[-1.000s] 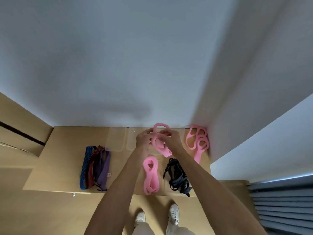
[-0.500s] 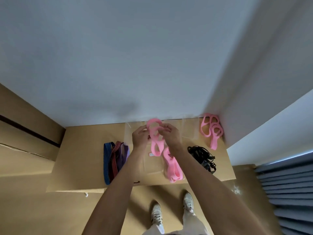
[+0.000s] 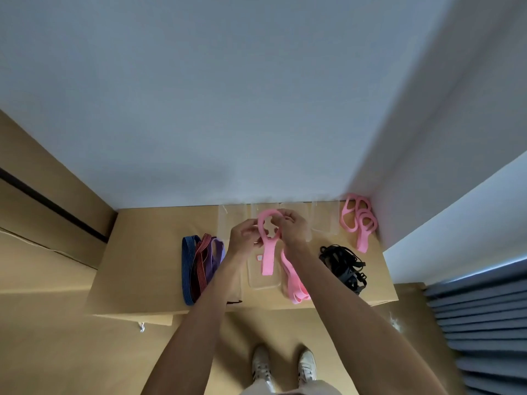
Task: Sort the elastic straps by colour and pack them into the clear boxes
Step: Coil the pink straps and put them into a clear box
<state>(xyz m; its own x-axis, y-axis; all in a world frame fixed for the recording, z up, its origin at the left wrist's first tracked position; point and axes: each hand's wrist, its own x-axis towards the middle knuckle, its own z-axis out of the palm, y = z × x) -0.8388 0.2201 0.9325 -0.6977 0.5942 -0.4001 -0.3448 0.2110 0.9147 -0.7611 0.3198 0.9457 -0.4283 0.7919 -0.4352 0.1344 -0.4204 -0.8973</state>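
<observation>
While the pink strap (image 3: 268,246) is held above the desk (image 3: 148,252), its top loop is pinched by the fingers of the left hand (image 3: 245,234) and the right hand (image 3: 293,228), and its tail hangs over a clear box (image 3: 263,276). If either pinch slackens, the elastic could spring open and drop beside the box, or onto the second pink strap (image 3: 293,280) lying just right of it. Clear boxes at the wall (image 3: 232,220) could easily be knocked. A small white tag (image 3: 259,257) is seen in the box; its writing cannot be read. Black straps (image 3: 343,266) and striped straps (image 3: 199,266) lie apart.
</observation>
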